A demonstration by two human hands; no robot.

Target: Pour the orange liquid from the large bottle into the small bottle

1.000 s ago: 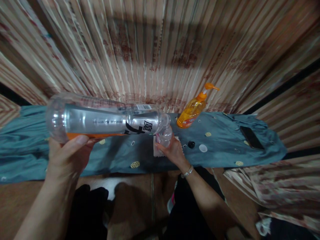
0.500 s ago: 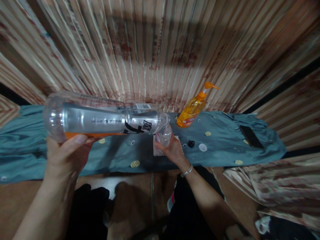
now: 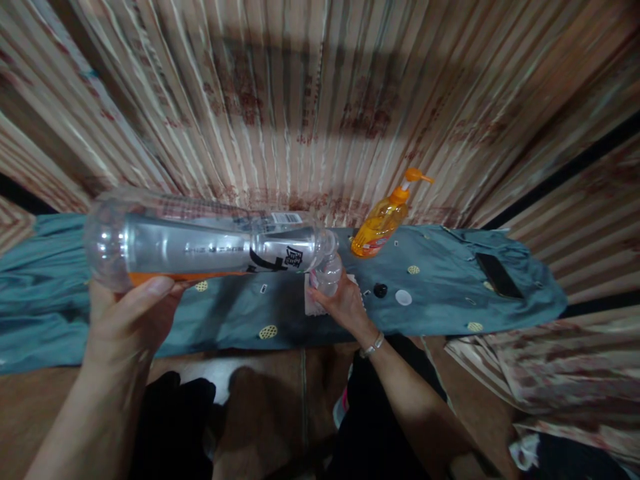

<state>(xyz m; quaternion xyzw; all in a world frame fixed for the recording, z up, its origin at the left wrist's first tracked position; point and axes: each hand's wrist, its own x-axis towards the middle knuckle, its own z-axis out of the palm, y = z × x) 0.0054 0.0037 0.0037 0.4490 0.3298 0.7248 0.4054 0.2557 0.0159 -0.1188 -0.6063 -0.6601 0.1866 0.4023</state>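
Note:
My left hand (image 3: 137, 310) is closed round the base end of a large clear plastic bottle (image 3: 200, 237) with a silver and orange label. The bottle lies nearly level in the air, its neck pointing right. My right hand (image 3: 343, 300) grips a small clear plastic bottle (image 3: 329, 273) standing roughly upright. The big bottle's mouth is at the small bottle's top; whether they touch I cannot tell. Beneath the small bottle lies a pale cloth (image 3: 314, 305). I cannot make out any liquid flowing between them.
An orange pump bottle (image 3: 377, 227) stands behind and right of my right hand. A black cap (image 3: 380, 290), a white round lid (image 3: 403, 297) and a black phone (image 3: 499, 275) lie on the teal cloth-covered surface (image 3: 230, 313). A patterned curtain (image 3: 280, 113) hangs behind.
Both hands hold the two bottles in almost the same pose. The view has shifted slightly; nothing was picked up or let go.

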